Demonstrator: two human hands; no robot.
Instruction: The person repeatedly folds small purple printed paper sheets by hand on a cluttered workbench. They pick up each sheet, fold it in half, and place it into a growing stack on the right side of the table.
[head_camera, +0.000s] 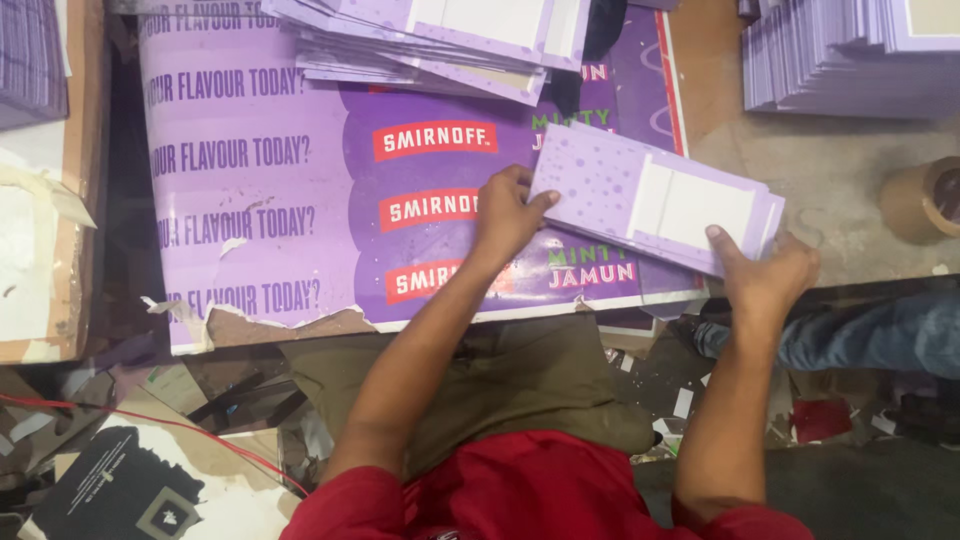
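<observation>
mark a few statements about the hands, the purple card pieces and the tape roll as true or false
1. Both hands grip the same small stack of flat purple card pieces with white panels. True: the left hand holds its left end, the right hand its right end.
2. The stack is held above a large purple printed board. True.
3. The brown tape roll lies between the two hands. False: it lies at the far right edge, beyond the right hand.
4. The person wears a blue top. False: the red sleeves show at the bottom.
5. No other card pieces are in view. False: a fanned pile of purple card pieces lies at the top.
</observation>
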